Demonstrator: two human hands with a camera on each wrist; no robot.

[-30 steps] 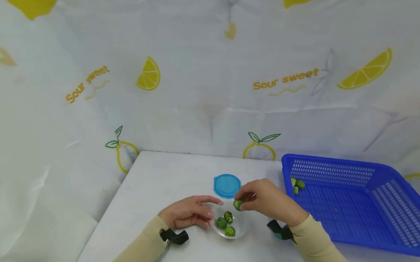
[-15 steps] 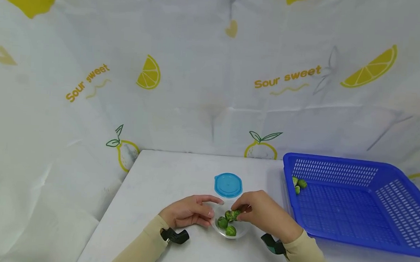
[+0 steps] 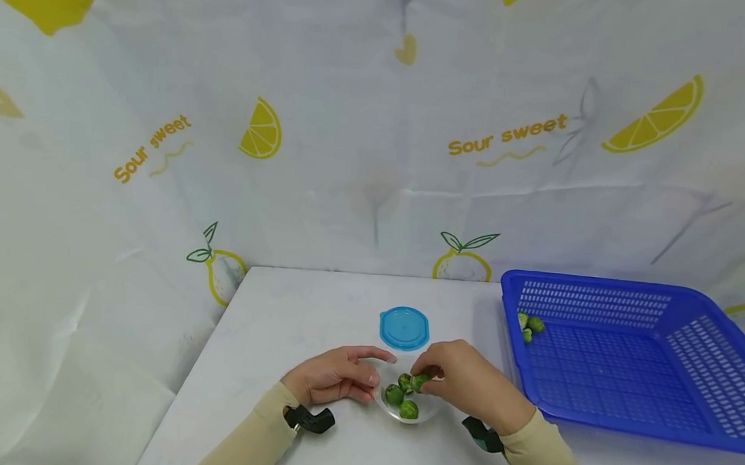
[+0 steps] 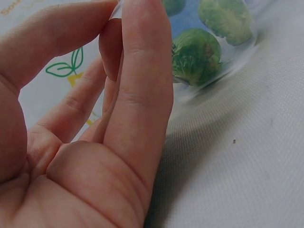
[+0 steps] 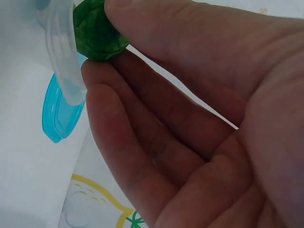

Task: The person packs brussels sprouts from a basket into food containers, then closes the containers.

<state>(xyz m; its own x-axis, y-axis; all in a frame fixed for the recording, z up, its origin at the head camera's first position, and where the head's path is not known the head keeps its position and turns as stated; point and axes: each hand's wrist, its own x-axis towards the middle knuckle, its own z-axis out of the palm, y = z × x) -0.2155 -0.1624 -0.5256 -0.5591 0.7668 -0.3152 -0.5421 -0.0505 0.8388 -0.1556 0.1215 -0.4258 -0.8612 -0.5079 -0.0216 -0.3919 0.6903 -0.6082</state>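
White worktop (image 3: 292,319): right hand (image 3: 466,378) pinched Brussels sprout (image 3: 419,382) over clear bowl (image 5: 65,61), right of three others (image 3: 409,410); left hand (image 3: 335,376) gripped bowl's left side.

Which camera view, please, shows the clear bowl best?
The head view does: it shows most of the clear bowl and the green sprouts inside. The left wrist view shows only part, partly behind the left hand; the right wrist view shows just a section of rim beside the right hand.
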